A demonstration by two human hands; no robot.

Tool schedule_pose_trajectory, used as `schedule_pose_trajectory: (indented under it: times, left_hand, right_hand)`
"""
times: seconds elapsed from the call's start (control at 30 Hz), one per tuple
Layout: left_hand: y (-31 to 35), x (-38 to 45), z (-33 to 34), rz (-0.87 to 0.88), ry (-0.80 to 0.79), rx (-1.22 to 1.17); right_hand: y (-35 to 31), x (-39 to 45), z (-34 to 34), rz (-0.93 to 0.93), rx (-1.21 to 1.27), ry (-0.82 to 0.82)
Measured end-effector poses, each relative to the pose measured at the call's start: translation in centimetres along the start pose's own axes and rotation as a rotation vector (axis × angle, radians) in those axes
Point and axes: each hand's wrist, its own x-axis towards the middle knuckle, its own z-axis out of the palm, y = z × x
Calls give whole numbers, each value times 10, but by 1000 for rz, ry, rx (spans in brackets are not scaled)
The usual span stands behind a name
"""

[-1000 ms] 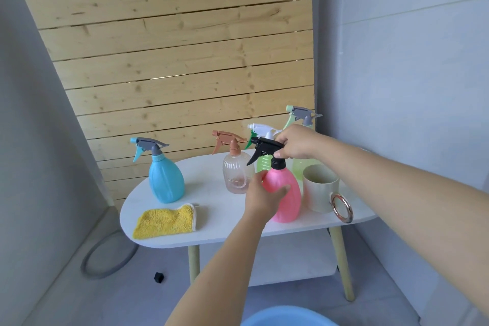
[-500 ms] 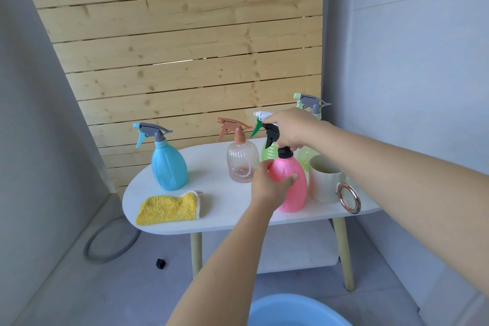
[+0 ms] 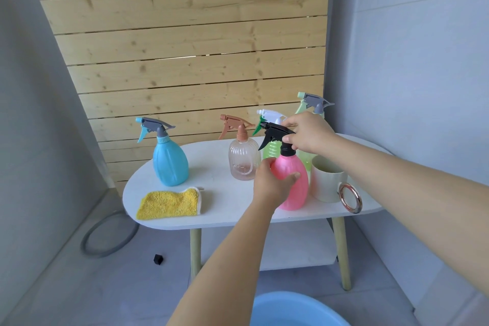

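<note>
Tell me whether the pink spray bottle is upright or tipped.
Upright: the pink spray bottle stands base-down on the table, black trigger head on top; left hand grips its body, right hand its head.

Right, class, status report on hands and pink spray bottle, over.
Left hand grips pink spray bottle. Right hand holds its black trigger head. Bottle upright on table; mug close alongside.

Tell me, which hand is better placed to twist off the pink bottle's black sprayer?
Probably the right hand: its fingers hold the black sprayer near the collar, while the left hand grips the pink bottle, steadying it on the table.
</note>
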Motion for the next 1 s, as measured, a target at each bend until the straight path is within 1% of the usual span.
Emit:
schedule_pose_trajectory:
  times: [0.13,0.33,0.43,0.5,0.6,0.67,0.73,0.8,0.87,1.0]
  left_hand:
    - [0,0,0,4,-3,-5]
    - [-1,1,1,2,-3,0]
    - [-1,0,1,5,-1,0]
    - [-1,0,1,9,4,-3]
    - [-2,1,2,11,13,4]
    - [-2,1,2,8,16,8]
    - [-2,1,3,8,18,4]
    - [-2,1,3,11,23,4]
    - [-2,1,2,16,25,3]
    - [-4,2,3,15,21,6]
  right_hand:
    - [6,6,0,3,103,-30]
    - [7,9,-6,9,47,-59]
    - [5,4,-6,6,13,-48]
    - [2,1,-8,-15,-47,-34]
    - [-5,-1,-8,-56,-225,-5]
    - [-6,-1,-5,-110,-326,19]
    - [-5,-1,-5,-175,-385,9]
    - [-6,-1,-8,-219,-402,-31]
    - [-6,0,-14,-223,-405,-94]
    - [-4,7,-29,-161,-399,-313]
